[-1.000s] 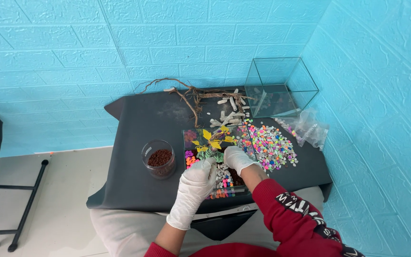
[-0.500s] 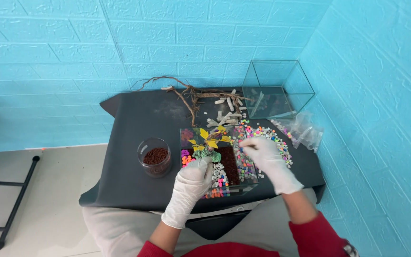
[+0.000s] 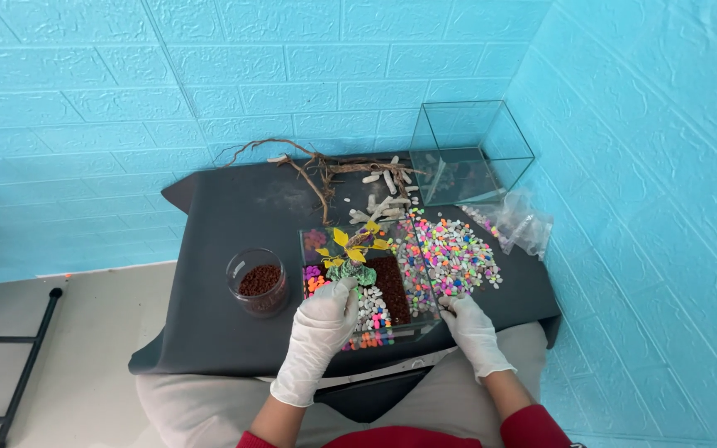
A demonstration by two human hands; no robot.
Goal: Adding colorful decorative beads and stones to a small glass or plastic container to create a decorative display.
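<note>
The right hand (image 3: pixel 468 325) left the glass tank (image 3: pixel 367 282), swung out over the coloured pebbles (image 3: pixel 451 253) — then drew back to the tank's near right corner. The left hand (image 3: pixel 322 319) slid slightly lower.

Only one view is given: a head-worn cam, set above and behind the black table (image 3: pixel 234 249), aimed steeply down and fwd toward the blue wall corner. The table is seen whole at mid-range, approx. centred. The left hand (image 3: pixel 317 332) and right hand (image 3: pixel 470 332) are framed low in the pic, nearest the lens. No 2nd view is given, so no overlap is shown.
</note>
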